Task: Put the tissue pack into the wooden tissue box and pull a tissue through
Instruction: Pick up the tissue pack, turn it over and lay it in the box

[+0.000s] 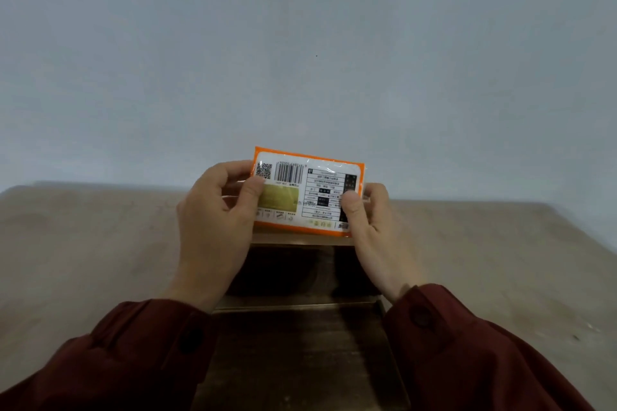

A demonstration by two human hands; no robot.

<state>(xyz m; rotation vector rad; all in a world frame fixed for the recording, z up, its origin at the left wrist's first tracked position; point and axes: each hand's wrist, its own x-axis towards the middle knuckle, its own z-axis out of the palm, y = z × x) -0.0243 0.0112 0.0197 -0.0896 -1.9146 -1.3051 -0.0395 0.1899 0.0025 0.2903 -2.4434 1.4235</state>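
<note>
Left hand [213, 210] clamped on the tissue pack's [300, 190] left end, right hand [365, 220] on its right — fingers closed, thumbs on the printed back. Held above the open wooden tissue box [300, 277] on the table [83, 243].

Your tissue pack [307, 192]: glossy plastic wrap, printed. Your box [300, 280]: dark wood, smooth. Table [100, 243]: matt pale wood. Sleeves [127, 360]: maroon cloth.

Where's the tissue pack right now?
In the head view, centre frame: the tissue pack is held up between the left hand and right hand, above the open wooden tissue box.
</note>
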